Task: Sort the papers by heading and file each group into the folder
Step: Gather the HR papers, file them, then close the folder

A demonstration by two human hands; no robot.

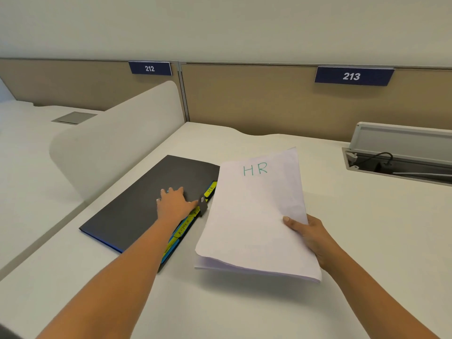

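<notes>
Beige partition panels (269, 101) are set behind a pale surface (367, 241). Toward its left edge a dark folder (132, 206) is pressed by the flat-fingered left grip (175, 204). Just beside it, papers (252, 216) headed HR are held raised, pinched at their right edge by the right grip (310, 232).

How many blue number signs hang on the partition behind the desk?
2: sign 212 is on the left panel, above the rounded divider; sign 213 is on the right panel, above the open cable tray. More may lie outside the view.
</notes>
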